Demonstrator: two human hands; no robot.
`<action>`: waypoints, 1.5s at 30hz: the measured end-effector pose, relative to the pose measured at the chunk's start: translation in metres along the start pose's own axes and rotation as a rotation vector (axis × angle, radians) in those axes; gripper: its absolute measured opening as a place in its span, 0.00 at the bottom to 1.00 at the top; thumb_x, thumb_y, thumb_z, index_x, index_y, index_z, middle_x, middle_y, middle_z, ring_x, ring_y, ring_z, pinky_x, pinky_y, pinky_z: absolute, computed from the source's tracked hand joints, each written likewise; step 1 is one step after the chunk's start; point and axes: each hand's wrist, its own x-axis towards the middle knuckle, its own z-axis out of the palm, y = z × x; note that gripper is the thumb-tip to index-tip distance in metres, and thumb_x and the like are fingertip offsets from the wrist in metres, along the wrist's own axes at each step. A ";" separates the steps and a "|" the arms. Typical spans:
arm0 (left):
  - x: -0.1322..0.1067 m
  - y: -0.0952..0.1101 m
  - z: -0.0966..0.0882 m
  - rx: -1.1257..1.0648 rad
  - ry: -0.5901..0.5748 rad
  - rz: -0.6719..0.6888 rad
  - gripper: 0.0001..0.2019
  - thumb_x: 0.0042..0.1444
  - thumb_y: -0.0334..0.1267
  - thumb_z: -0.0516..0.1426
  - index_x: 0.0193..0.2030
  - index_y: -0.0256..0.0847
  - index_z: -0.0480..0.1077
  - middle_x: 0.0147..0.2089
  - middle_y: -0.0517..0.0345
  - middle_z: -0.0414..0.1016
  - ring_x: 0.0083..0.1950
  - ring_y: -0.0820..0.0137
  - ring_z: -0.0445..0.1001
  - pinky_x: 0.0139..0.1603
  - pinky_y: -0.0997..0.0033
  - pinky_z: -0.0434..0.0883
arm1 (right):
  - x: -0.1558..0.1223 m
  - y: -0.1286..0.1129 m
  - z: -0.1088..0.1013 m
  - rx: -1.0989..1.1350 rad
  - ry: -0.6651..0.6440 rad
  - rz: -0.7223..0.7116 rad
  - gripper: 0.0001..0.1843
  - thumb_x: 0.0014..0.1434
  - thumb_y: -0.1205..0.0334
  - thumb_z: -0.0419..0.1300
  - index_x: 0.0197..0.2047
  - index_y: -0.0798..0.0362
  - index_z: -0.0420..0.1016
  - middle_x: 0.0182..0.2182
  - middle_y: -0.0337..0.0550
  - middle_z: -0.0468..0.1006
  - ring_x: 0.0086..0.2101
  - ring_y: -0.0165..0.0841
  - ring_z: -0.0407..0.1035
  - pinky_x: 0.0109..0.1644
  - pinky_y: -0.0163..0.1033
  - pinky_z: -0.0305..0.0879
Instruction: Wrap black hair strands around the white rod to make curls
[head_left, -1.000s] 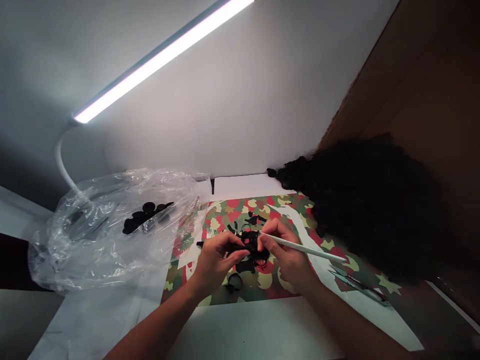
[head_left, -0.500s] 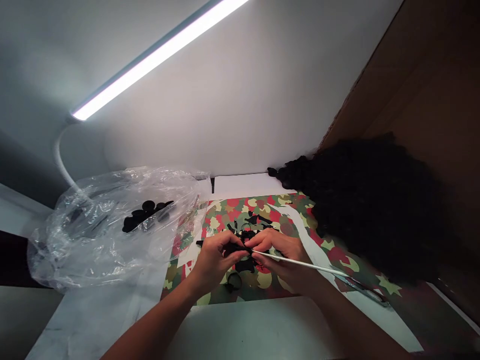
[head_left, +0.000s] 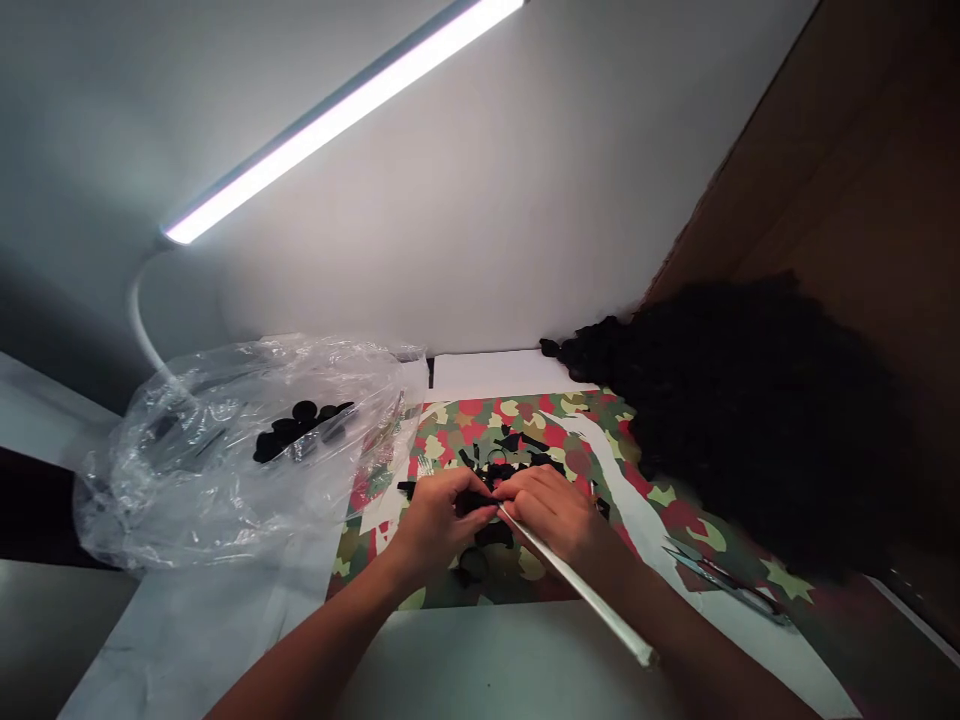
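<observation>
Workpiece of dull black material, small and partly hidden (head_left: 474,503): situated between the two hands, its visible length running roughly crosswise from the left hand's grip to the right hand's fingertips. Left hand (head_left: 480,500): nearer, thumb and forefinger slightly parted and pinching the workpiece. Right hand (head_left: 544,505): fingers bunched, drawn in close upon a long, thin white stick (head_left: 589,592); fingertips meet the left hand's at the workpiece; whether they also grip it cannot be told. Stick: inner end at the workpiece, long axis slanting down and rightward, toward the wearer, along the right forearm. Sheet, camouflage-patterned in green, red and yellow (head_left: 536,590): beneath both hands. Cut black scraps (head_left: 517,440): just beyond the fingertips. Metal scissors with dark handles (head_left: 727,583): outward of the right hand, apart.
</observation>
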 end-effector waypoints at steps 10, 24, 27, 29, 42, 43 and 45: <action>0.005 0.037 -0.087 0.274 0.235 0.286 0.09 0.66 0.39 0.57 0.47 0.47 0.79 0.42 0.55 0.73 0.39 0.69 0.73 0.37 0.70 0.73 | -0.003 0.039 -0.022 0.094 0.172 0.636 0.14 0.69 0.50 0.55 0.36 0.48 0.72 0.30 0.40 0.79 0.29 0.35 0.73 0.31 0.38 0.68; 0.013 -0.031 -0.167 0.730 0.645 0.190 0.13 0.64 0.39 0.54 0.33 0.42 0.78 0.43 0.46 0.79 0.55 0.52 0.72 0.61 0.42 0.63 | -0.001 0.046 -0.017 0.240 0.123 0.666 0.12 0.63 0.54 0.59 0.30 0.50 0.69 0.24 0.35 0.71 0.25 0.31 0.64 0.28 0.35 0.60; 0.003 -0.013 -0.108 0.666 0.458 0.196 0.15 0.64 0.29 0.49 0.44 0.43 0.78 0.30 0.56 0.79 0.41 0.63 0.78 0.49 0.59 0.74 | -0.004 0.054 -0.023 0.172 0.176 0.713 0.11 0.61 0.52 0.61 0.32 0.49 0.71 0.25 0.36 0.76 0.26 0.33 0.69 0.30 0.36 0.64; -0.008 -0.016 -0.071 0.574 0.089 0.114 0.21 0.64 0.27 0.48 0.59 0.44 0.73 0.45 0.51 0.82 0.47 0.62 0.80 0.50 0.59 0.75 | -0.009 0.063 -0.034 0.155 0.276 0.778 0.13 0.64 0.49 0.59 0.37 0.49 0.72 0.25 0.37 0.78 0.25 0.33 0.72 0.31 0.37 0.68; 0.020 -0.041 0.034 0.496 -0.273 0.195 0.32 0.67 0.36 0.50 0.77 0.49 0.45 0.80 0.49 0.35 0.79 0.55 0.37 0.75 0.46 0.51 | 0.058 0.169 -0.065 -0.364 -0.035 0.781 0.15 0.69 0.56 0.60 0.56 0.53 0.73 0.54 0.49 0.75 0.48 0.38 0.74 0.51 0.49 0.74; 0.032 -0.034 0.045 0.443 -0.290 0.206 0.32 0.66 0.35 0.51 0.76 0.48 0.49 0.80 0.48 0.37 0.79 0.55 0.38 0.75 0.47 0.50 | 0.065 0.177 -0.058 -0.397 -0.059 0.789 0.17 0.69 0.57 0.60 0.58 0.53 0.72 0.55 0.50 0.74 0.49 0.39 0.74 0.52 0.50 0.74; 0.053 -0.017 0.065 0.286 -0.317 0.234 0.29 0.64 0.32 0.52 0.72 0.45 0.58 0.79 0.48 0.46 0.79 0.56 0.42 0.76 0.46 0.48 | 0.074 0.188 -0.047 -0.455 -0.091 0.808 0.17 0.69 0.57 0.60 0.58 0.53 0.72 0.56 0.50 0.74 0.49 0.39 0.73 0.52 0.50 0.74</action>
